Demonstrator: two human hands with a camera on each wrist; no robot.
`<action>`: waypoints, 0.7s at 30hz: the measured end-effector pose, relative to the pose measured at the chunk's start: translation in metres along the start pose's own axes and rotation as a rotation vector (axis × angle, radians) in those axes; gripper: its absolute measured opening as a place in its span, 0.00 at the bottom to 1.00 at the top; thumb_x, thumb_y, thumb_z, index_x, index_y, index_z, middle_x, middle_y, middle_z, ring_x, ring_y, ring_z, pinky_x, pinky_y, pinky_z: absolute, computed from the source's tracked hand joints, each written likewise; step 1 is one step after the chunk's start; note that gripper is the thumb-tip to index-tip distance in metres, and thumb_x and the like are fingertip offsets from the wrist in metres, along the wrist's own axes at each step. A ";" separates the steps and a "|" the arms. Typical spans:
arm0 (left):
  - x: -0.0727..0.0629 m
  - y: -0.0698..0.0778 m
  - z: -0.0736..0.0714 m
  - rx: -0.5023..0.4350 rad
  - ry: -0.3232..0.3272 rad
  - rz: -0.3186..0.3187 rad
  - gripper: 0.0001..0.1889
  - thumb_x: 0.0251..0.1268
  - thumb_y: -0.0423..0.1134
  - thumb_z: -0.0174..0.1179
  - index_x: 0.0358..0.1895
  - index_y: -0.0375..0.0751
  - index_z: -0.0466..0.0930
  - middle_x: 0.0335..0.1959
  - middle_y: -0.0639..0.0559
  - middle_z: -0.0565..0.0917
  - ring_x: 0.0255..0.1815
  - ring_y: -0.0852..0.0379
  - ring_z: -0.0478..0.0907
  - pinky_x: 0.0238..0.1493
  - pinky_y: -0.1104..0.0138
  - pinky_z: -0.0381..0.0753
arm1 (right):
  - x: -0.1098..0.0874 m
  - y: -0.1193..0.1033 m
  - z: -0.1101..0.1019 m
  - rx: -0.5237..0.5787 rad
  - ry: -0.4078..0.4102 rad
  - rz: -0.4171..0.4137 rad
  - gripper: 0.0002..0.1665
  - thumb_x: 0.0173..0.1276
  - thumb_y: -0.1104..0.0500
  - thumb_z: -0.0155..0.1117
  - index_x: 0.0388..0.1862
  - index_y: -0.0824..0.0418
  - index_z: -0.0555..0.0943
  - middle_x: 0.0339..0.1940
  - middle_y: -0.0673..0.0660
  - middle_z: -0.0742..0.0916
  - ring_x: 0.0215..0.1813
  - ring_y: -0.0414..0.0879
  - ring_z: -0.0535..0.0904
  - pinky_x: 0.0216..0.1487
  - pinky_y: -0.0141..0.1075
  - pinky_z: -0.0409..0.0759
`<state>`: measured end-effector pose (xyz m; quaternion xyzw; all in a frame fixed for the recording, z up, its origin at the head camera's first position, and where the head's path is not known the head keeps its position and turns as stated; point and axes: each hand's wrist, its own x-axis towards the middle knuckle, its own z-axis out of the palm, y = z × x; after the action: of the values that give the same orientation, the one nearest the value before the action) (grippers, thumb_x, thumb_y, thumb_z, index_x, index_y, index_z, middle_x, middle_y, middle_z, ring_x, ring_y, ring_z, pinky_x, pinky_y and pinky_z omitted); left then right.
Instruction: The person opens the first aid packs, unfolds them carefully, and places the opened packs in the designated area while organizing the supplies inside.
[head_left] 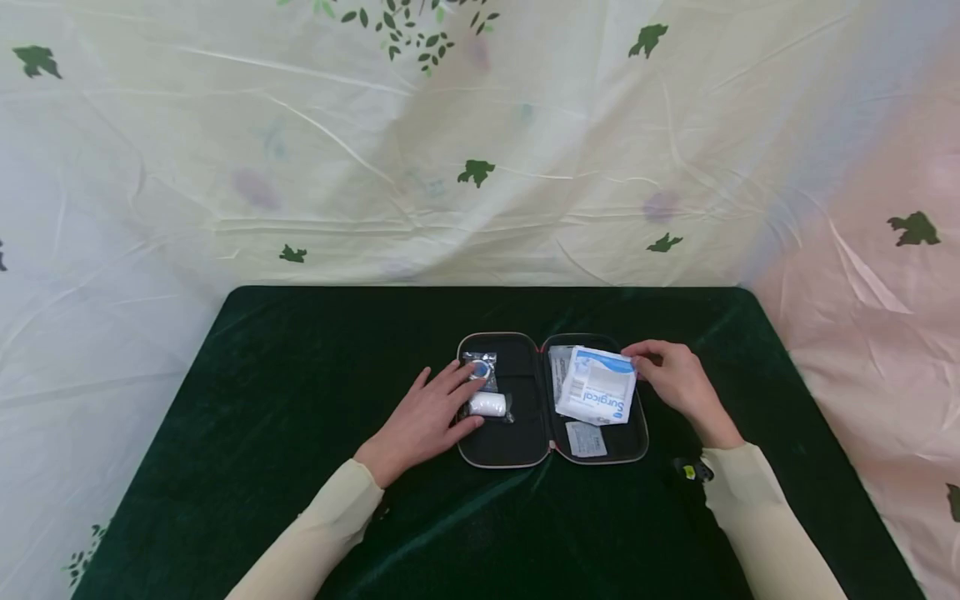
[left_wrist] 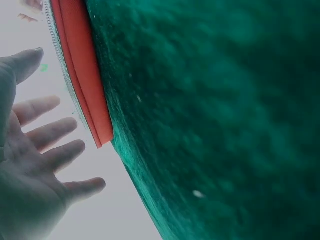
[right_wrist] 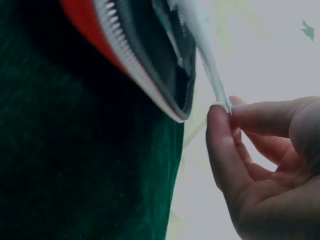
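An unzipped case (head_left: 517, 442), black inside and red outside, lies spread flat with its two halves side by side. My right hand (head_left: 678, 379) pinches the upper right corner of a white and blue packet marked "Surgical" (head_left: 597, 392), which is over the right half. In the right wrist view the packet's edge (right_wrist: 210, 60) runs up from between thumb and finger. My left hand (head_left: 423, 421) reaches over the left half with fingers spread. Its fingertips overlap a clear pouch with a round item (head_left: 487, 362) and a wrapped white roll (head_left: 487, 405).
A small white packet (head_left: 586, 439) lies low in the right half, and another pale packet (head_left: 558, 362) shows partly behind the Surgical one. Dark green cloth (head_left: 300, 375) covers the table. A patterned curtain (head_left: 555, 217) hangs behind it.
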<state>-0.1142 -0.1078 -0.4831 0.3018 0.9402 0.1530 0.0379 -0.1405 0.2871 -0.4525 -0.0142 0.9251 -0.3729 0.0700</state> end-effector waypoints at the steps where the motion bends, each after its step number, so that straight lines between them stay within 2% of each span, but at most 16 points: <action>1: -0.001 -0.001 0.000 0.002 0.000 -0.006 0.33 0.77 0.62 0.54 0.78 0.53 0.67 0.82 0.49 0.61 0.83 0.46 0.53 0.77 0.37 0.52 | 0.000 0.001 0.001 -0.014 0.002 -0.004 0.18 0.82 0.59 0.53 0.62 0.66 0.81 0.62 0.71 0.81 0.51 0.59 0.82 0.51 0.50 0.82; 7: -0.006 -0.007 -0.004 -0.007 0.023 -0.021 0.32 0.76 0.60 0.57 0.76 0.51 0.70 0.81 0.47 0.64 0.82 0.46 0.55 0.77 0.38 0.53 | -0.002 -0.001 0.003 -0.116 0.039 -0.030 0.19 0.80 0.59 0.56 0.62 0.67 0.81 0.60 0.71 0.82 0.44 0.56 0.78 0.36 0.40 0.76; 11: -0.007 -0.010 -0.004 -0.019 0.041 -0.018 0.31 0.75 0.59 0.59 0.75 0.51 0.71 0.80 0.47 0.66 0.82 0.46 0.56 0.77 0.38 0.55 | -0.007 -0.009 0.006 -0.190 0.085 -0.054 0.20 0.80 0.58 0.57 0.63 0.67 0.81 0.59 0.71 0.83 0.42 0.55 0.79 0.34 0.41 0.75; 15: -0.005 -0.007 -0.004 -0.024 0.060 0.002 0.32 0.73 0.59 0.62 0.74 0.50 0.73 0.77 0.46 0.69 0.80 0.46 0.60 0.76 0.38 0.56 | -0.014 -0.019 0.012 -0.240 0.146 -0.125 0.20 0.79 0.57 0.59 0.64 0.65 0.81 0.61 0.71 0.83 0.47 0.58 0.79 0.38 0.46 0.76; 18: -0.004 -0.004 -0.003 -0.015 0.081 0.027 0.30 0.71 0.58 0.65 0.71 0.49 0.77 0.74 0.45 0.73 0.78 0.46 0.65 0.76 0.38 0.58 | -0.021 -0.027 0.021 -0.232 0.163 -0.182 0.20 0.79 0.57 0.59 0.64 0.64 0.81 0.64 0.70 0.82 0.51 0.60 0.80 0.46 0.54 0.80; 21: -0.002 -0.002 -0.001 0.016 0.118 0.046 0.27 0.69 0.56 0.68 0.66 0.49 0.81 0.69 0.45 0.76 0.73 0.46 0.70 0.75 0.41 0.63 | -0.026 -0.034 0.033 -0.197 0.163 -0.234 0.20 0.79 0.56 0.59 0.65 0.63 0.81 0.65 0.68 0.82 0.58 0.62 0.80 0.58 0.62 0.78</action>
<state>-0.1138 -0.1110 -0.4828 0.3143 0.9348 0.1640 -0.0233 -0.1108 0.2417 -0.4491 -0.0983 0.9519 -0.2857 -0.0507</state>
